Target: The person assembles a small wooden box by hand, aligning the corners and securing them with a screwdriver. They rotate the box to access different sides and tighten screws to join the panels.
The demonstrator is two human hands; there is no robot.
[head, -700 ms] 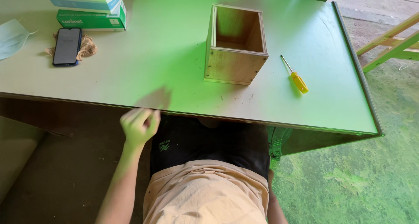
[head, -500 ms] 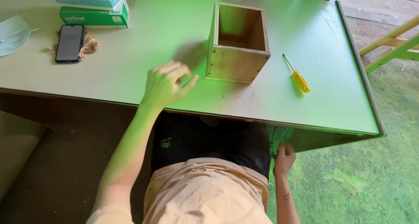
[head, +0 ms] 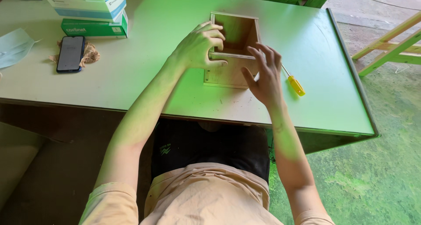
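An open-topped wooden box stands on the pale green table. My left hand grips the box's near left corner, fingers curled over the rim. My right hand is spread against the box's near right side, fingers apart, touching or almost touching the wood. A yellow-handled screwdriver lies on the table just right of my right hand.
A dark phone lies on a scrap of fibre at the left, beside a face mask. Stacked cardboard boxes stand at the back left. Green wooden frames stand on the floor to the right.
My left hand rose from below the table edge and took hold of the box's corner. My right hand came up from beside my lap to the box's right side.
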